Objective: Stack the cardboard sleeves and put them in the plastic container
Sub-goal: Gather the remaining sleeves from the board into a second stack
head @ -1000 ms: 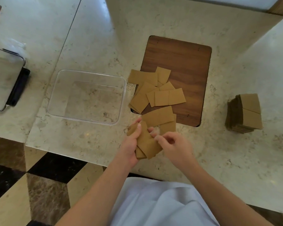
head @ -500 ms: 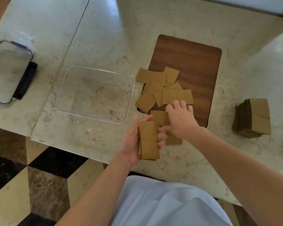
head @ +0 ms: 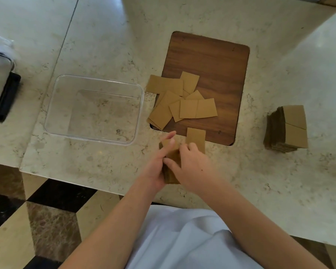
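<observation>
My left hand (head: 157, 167) holds a small stack of brown cardboard sleeves (head: 172, 162) above the counter's near edge. My right hand (head: 194, 167) presses on that stack from the right, fingers curled over it. One loose sleeve (head: 196, 137) lies just beyond my right hand, half on the wooden board (head: 221, 61). Several loose sleeves (head: 182, 100) lie scattered on the board's left part. The clear plastic container (head: 93, 109) stands to the left with nothing in it. A tall neat stack of sleeves (head: 287, 129) stands at the right.
A marble counter (head: 260, 181) carries everything; its near edge drops to a chequered floor (head: 27, 220). A glass-lidded box with a black clip (head: 4, 94) sits at the far left. A wall rises behind the board.
My right hand came back from the loose sleeves near the board and closed onto the stack in my left hand. One sleeve now lies alone at the board's near edge.
</observation>
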{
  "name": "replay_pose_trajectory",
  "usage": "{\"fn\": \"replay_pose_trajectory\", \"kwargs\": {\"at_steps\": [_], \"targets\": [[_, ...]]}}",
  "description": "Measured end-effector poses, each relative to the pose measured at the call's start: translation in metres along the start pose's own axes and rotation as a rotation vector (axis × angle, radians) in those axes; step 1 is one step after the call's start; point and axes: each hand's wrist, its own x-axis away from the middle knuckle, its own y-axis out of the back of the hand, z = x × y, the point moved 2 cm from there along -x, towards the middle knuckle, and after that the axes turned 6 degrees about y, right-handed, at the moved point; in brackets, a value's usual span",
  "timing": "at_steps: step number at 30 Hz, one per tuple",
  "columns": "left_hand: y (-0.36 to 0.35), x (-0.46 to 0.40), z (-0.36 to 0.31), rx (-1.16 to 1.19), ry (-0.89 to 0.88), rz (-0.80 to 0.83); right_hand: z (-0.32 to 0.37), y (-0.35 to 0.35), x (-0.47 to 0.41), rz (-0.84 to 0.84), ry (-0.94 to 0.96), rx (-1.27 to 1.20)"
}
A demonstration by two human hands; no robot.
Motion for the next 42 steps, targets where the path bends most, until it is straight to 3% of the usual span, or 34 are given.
{"fn": "replay_pose_trajectory", "kwargs": {"at_steps": [2, 5, 9, 15, 19, 22, 24, 28, 31, 37, 42], "targets": [[0.001, -0.001, 0.001, 0.015, -0.004, -0.043, -0.005, -0.005, 0.004, 0.007, 0.021, -0.148], [0.001, -0.002, 0.005, 0.157, 0.008, -0.091, -0.031, 0.001, 0.001, -0.114, -0.109, -0.360], [0.002, -0.004, 0.007, 0.325, -0.006, -0.054, -0.069, 0.005, -0.014, -0.128, -0.246, -0.151], [0.006, 0.000, 0.004, 0.293, 0.021, -0.003, -0.075, 0.008, -0.039, 0.079, 0.158, 0.238], [0.007, 0.002, 0.006, 0.308, 0.033, -0.028, -0.073, 0.015, -0.047, 0.081, 0.081, 0.330], [0.007, 0.006, 0.005, 0.345, 0.044, -0.009, -0.078, 0.026, -0.045, 0.123, -0.006, 0.138], [0.005, 0.008, 0.004, 0.356, 0.047, 0.047, -0.089, 0.031, -0.039, 0.130, -0.124, -0.144], [-0.003, 0.010, 0.000, 0.368, 0.045, 0.082, -0.107, 0.044, -0.019, -0.136, -0.394, -0.758], [-0.010, 0.006, -0.003, 0.339, 0.004, 0.059, -0.092, 0.045, -0.002, -0.263, -0.444, -1.091], [-0.020, -0.011, -0.010, 0.305, -0.077, -0.064, -0.064, 0.036, 0.006, -0.454, -0.397, -1.166], [-0.030, -0.017, -0.019, 0.213, -0.058, -0.080, -0.041, 0.025, -0.002, -0.284, -0.236, -0.891]]}}
